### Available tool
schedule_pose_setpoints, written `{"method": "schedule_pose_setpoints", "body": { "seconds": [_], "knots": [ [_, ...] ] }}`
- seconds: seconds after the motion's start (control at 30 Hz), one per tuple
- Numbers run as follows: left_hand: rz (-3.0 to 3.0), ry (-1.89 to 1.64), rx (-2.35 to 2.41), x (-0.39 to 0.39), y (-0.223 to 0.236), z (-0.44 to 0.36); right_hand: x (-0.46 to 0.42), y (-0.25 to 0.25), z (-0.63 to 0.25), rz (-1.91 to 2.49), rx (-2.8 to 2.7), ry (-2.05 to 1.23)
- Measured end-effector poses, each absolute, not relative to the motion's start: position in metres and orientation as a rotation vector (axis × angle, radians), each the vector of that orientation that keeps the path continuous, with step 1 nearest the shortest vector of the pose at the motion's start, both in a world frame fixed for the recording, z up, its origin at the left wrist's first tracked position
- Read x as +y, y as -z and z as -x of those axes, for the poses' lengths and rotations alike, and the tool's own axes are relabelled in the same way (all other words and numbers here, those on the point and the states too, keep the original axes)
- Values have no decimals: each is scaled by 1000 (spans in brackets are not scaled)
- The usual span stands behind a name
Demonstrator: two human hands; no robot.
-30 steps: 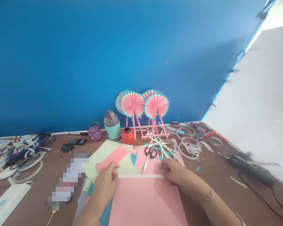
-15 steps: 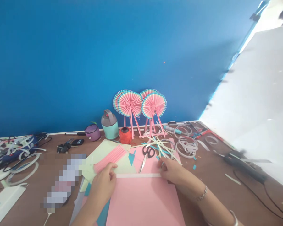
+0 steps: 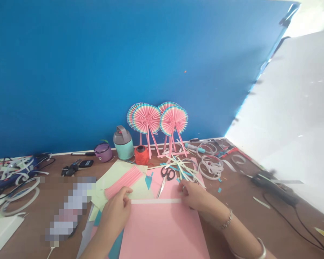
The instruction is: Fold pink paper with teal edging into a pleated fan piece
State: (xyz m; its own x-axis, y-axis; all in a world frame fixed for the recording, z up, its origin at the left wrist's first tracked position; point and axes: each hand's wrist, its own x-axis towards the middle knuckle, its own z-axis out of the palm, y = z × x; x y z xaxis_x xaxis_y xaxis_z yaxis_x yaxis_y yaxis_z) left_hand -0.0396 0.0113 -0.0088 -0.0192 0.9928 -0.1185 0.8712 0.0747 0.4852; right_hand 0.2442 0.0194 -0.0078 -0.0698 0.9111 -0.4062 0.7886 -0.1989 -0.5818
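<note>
A pink sheet of paper (image 3: 164, 230) with a white strip along its far edge lies in front of me. My left hand (image 3: 120, 205) has its fingers bent at the sheet's far left corner. At the far right corner my right hand (image 3: 191, 194) pinches the edge, thumb and forefinger together. Just beyond the sheet are black-handled scissors (image 3: 166, 178), lying on another pink sheet (image 3: 154, 173). A pleated pink paper strip (image 3: 124, 181) rests on pale green paper (image 3: 112, 172), beyond my left hand.
Pink paper fans on stands (image 3: 147, 118) lean near the blue wall. A teal-and-grey bottle (image 3: 123, 145), a red spool (image 3: 142, 155) and a purple pot (image 3: 103, 151) stand at the back. Paper strips (image 3: 185, 167) and tape rolls (image 3: 211, 167) lie right; a black corded tool (image 3: 275, 189) lies further right.
The view has shifted slightly, so everything sits a little further left. Both hands stay at the far corners of the pink sheet.
</note>
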Motion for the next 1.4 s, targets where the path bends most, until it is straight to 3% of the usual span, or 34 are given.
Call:
{"method": "schedule_pose_setpoints", "body": {
  "seconds": [1.4],
  "knots": [
    [-1872,-330,1943,10,3,33,18,1,-238,2093,-1919,-977]
  ]
}}
